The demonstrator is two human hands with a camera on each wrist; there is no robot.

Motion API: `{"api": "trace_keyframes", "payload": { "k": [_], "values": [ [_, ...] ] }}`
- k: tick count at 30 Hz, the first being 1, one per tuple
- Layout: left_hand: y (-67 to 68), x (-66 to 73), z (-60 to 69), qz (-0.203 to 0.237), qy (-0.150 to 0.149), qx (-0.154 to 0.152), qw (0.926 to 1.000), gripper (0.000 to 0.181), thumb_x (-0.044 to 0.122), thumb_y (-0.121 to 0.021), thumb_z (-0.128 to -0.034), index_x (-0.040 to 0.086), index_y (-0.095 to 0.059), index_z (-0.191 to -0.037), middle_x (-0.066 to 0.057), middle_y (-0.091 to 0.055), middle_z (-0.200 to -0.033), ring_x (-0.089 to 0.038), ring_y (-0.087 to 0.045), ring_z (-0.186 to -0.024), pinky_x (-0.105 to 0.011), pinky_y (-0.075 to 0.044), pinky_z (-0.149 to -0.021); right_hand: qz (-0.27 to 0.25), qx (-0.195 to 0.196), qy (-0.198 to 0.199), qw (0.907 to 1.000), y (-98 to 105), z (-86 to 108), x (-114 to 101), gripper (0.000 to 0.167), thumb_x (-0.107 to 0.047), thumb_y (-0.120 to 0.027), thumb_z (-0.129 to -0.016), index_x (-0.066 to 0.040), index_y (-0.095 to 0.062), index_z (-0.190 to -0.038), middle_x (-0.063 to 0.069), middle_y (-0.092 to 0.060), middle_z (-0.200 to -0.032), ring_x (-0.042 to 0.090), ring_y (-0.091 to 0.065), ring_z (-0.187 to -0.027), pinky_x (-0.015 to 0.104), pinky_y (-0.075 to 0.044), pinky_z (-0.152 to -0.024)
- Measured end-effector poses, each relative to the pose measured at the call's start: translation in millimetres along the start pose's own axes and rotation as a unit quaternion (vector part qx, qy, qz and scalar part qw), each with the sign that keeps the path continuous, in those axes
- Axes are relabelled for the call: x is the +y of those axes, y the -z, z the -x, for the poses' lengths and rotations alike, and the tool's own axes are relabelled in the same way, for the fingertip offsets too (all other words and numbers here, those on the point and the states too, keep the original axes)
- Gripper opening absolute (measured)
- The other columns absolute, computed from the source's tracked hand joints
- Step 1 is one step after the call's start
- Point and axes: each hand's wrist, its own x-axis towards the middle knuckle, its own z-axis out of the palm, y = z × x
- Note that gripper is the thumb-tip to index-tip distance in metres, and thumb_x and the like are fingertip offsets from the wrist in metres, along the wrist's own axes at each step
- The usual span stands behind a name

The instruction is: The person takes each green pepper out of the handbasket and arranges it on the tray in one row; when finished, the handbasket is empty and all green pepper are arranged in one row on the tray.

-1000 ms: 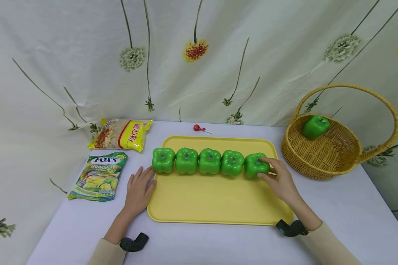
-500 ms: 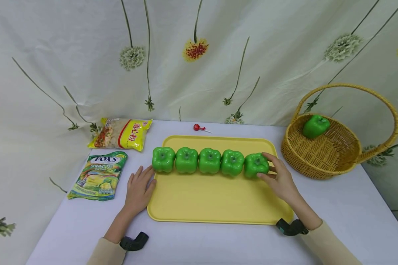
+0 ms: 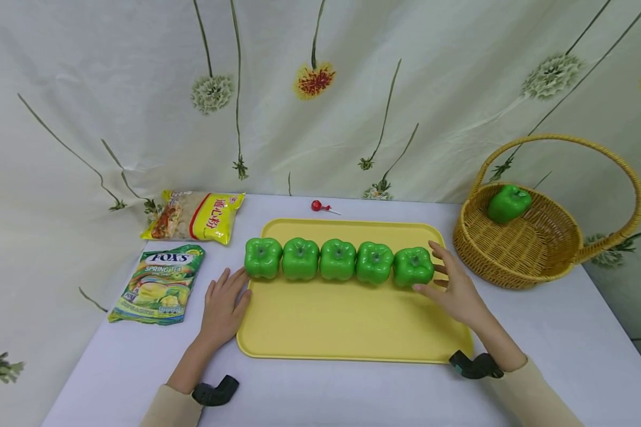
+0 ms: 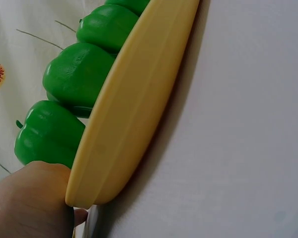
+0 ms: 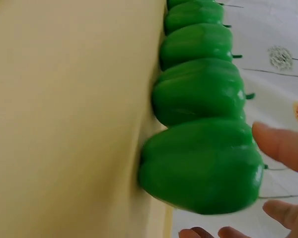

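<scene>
Several green bell peppers point(image 3: 338, 260) stand in a row across the upper half of a yellow tray point(image 3: 347, 326). My right hand point(image 3: 456, 290) is beside the rightmost bell pepper point(image 3: 413, 267), fingers spread and holding nothing. In the right wrist view, that pepper's stem end faces the thumb and fingers. My left hand point(image 3: 224, 305) rests on the table at the tray's left edge, its fingertips close to the leftmost bell pepper point(image 3: 263, 258). Whether they touch it I cannot tell. In the left wrist view, part of this hand is out of frame.
A wicker basket point(image 3: 467, 261) with a tall handle stands at the right, one green bell pepper point(image 3: 508, 204) inside. A red lollipop point(image 3: 317, 206) lies behind the tray. Two food packets, a yellow noodle bag point(image 3: 194, 216) and a green sweets bag point(image 3: 160, 284), lie at the left.
My right hand has let go of the rightmost bell pepper; its fingers have spread and drawn back slightly to the right. The peppers and my left hand look unmoved.
</scene>
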Motion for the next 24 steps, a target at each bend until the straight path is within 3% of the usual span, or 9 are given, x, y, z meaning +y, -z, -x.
{"api": "trace_keyframes", "payload": {
  "k": [4,9,15,20,24],
  "values": [
    [0.6,0.3,0.5,0.000,-0.001,0.000,1.0000,0.048,0.017,-0.046,-0.1007,0.001,-0.043,-0.145,-0.020,-0.040,-0.152,-0.047,-0.017,-0.146,-0.068,-0.005,-0.115,-0.013,-0.025,-0.003,0.9996,19.0,-2.0,3.0,0.095,-0.018,-0.076,-0.086,-0.007,-0.013,-0.156,0.033,-0.024,-0.152,0.057,-0.041,-0.129,0.064,-0.045,-0.097],
    [1.4,0.6,0.5,0.001,-0.001,0.002,1.0000,0.047,0.017,-0.046,-0.1007,0.001,-0.043,-0.145,-0.020,-0.040,-0.152,-0.047,-0.017,-0.146,-0.068,-0.005,-0.115,-0.016,-0.041,-0.030,0.9986,57.9,-8.2,11.1,0.092,-0.016,-0.071,-0.090,-0.007,-0.009,-0.157,0.035,-0.025,-0.151,0.055,-0.038,-0.131,0.066,-0.041,-0.100],
    [1.9,-0.6,1.4,-0.003,-0.002,0.004,1.0000,0.047,0.017,-0.046,-0.1007,0.001,-0.044,-0.145,-0.020,-0.040,-0.152,-0.047,-0.018,-0.146,-0.067,-0.005,-0.115,0.033,0.011,-0.086,0.9956,115.7,-19.5,17.0,0.092,-0.032,-0.066,-0.093,-0.010,-0.003,-0.158,0.034,-0.023,-0.154,0.057,-0.036,-0.132,0.070,-0.039,-0.097],
    [2.4,-1.1,1.7,-0.002,-0.003,0.006,1.0000,0.047,0.018,-0.046,-0.1007,0.001,-0.044,-0.145,-0.020,-0.040,-0.152,-0.047,-0.018,-0.146,-0.067,-0.006,-0.115,0.013,0.066,-0.141,0.9877,161.4,-36.0,25.4,0.095,-0.046,-0.061,-0.093,-0.024,0.005,-0.158,0.026,-0.004,-0.162,0.054,-0.019,-0.142,0.072,-0.026,-0.105],
    [2.1,-1.2,2.4,0.000,-0.003,0.007,1.0000,0.047,0.017,-0.047,-0.1005,0.001,-0.044,-0.144,-0.020,-0.041,-0.152,-0.047,-0.019,-0.146,-0.067,-0.005,-0.115,-0.002,0.116,-0.182,0.9764,185.9,-48.1,34.0,0.094,-0.056,-0.057,-0.090,-0.034,0.006,-0.156,0.015,0.004,-0.165,0.046,-0.010,-0.148,0.069,-0.021,-0.111]
  ]
}}
